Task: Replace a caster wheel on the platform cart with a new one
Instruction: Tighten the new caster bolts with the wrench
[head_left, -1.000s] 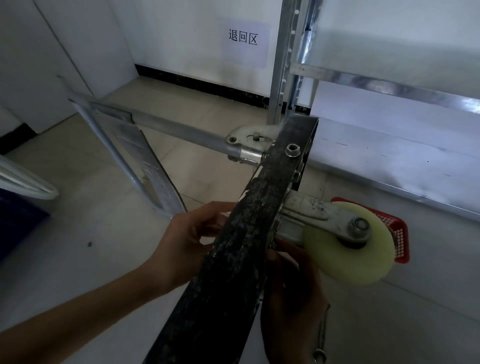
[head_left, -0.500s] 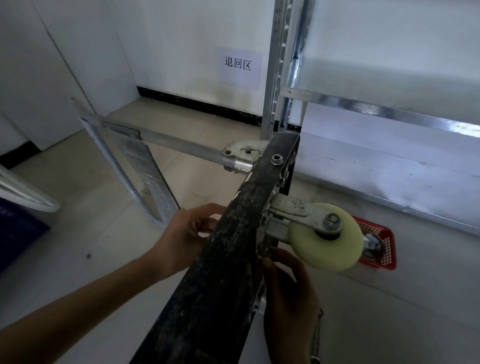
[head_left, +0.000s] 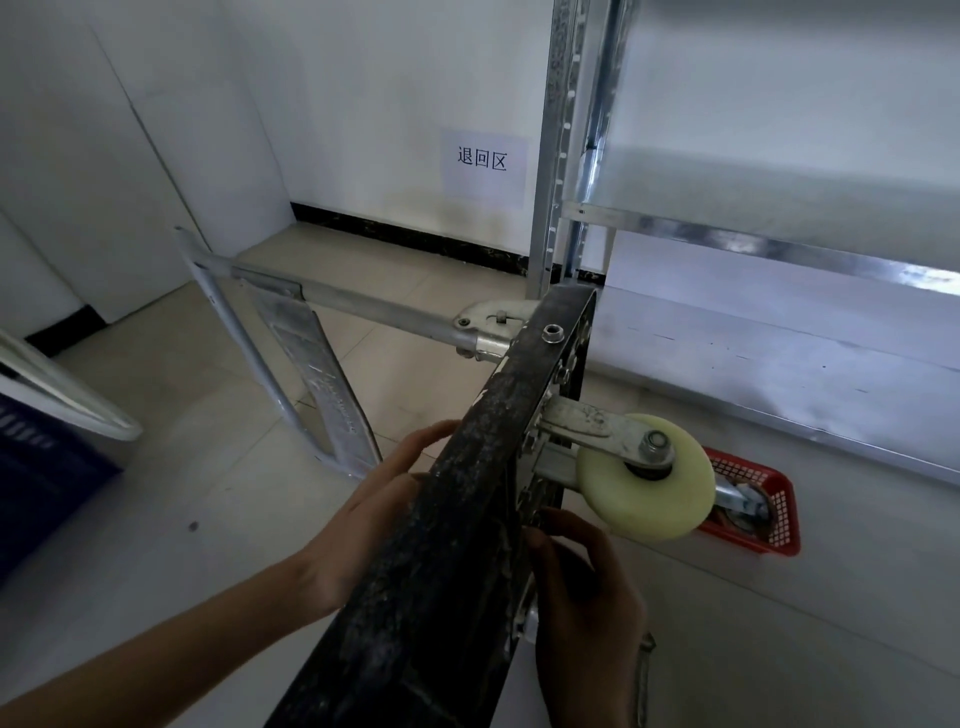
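Standing on its edge on the pale tiled floor (head_left: 171, 499), a dark, scuffed platform cart deck (head_left: 431, 551) runs up the middle of the view, its folded silver tube handle (head_left: 374, 306) stretching away to the left. The person's left hand (head_left: 369, 525) rests against the deck's left face with fingers extended toward the edge, grasping nothing. On the deck's right face, the right hand (head_left: 582, 597) reaches fingertips to the mounting plate below the caster; whether they pinch anything cannot be told. The cream-coloured plastic caster wheel (head_left: 647, 486), held in a grey metal fork, juts out from the deck's underside near its top corner. Beyond the wheel, a red mesh plastic basket (head_left: 769, 512) sits on the floor beside a galvanised steel shelving rack (head_left: 779, 249).
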